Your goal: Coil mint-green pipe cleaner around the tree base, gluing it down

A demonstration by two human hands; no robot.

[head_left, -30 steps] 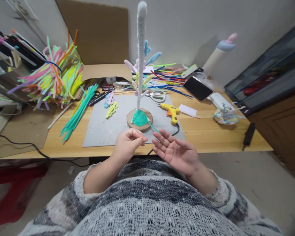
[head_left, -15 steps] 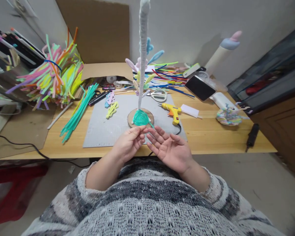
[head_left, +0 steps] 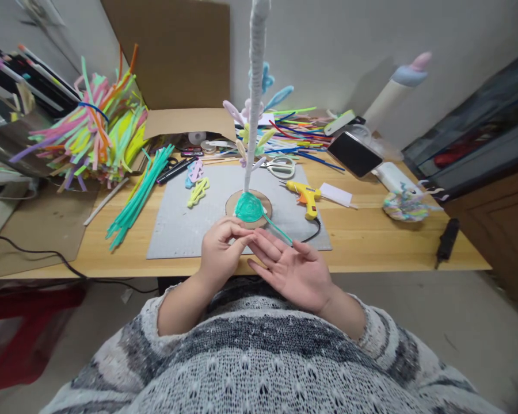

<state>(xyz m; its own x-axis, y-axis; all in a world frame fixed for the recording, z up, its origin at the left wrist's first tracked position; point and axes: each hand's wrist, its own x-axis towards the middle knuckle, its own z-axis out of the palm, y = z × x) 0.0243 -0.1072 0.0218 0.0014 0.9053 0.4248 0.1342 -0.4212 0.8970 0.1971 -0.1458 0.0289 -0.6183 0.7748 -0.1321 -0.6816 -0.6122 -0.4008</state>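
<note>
My left hand (head_left: 224, 247) has its thumb and fingers pressed together at the fingertips of my right hand; anything between them is too small to make out. My right hand (head_left: 296, 267) lies palm up with its fingers spread, holding nothing. Just beyond both hands is a round wooden base (head_left: 266, 219) with a green coiled mound (head_left: 248, 207) on it. A green strand (head_left: 278, 228) runs from the mound toward my right hand. Behind the mound rises a white wrapped stem (head_left: 254, 98), with pastel flower shapes (head_left: 266, 77) beside it.
On the grey mat (head_left: 172, 230) lie yellow bent pieces (head_left: 197, 192), scissors (head_left: 281, 167) and a yellow glue gun (head_left: 306, 197). Green pipe cleaners (head_left: 140, 198) lie left, a large colourful bundle (head_left: 95, 126) behind them. A phone (head_left: 354, 154) stands at right.
My left hand has turned, its fingers now curled over and pinched on my right fingertips. My right hand has shifted slightly left and down, and more of the green strand shows.
</note>
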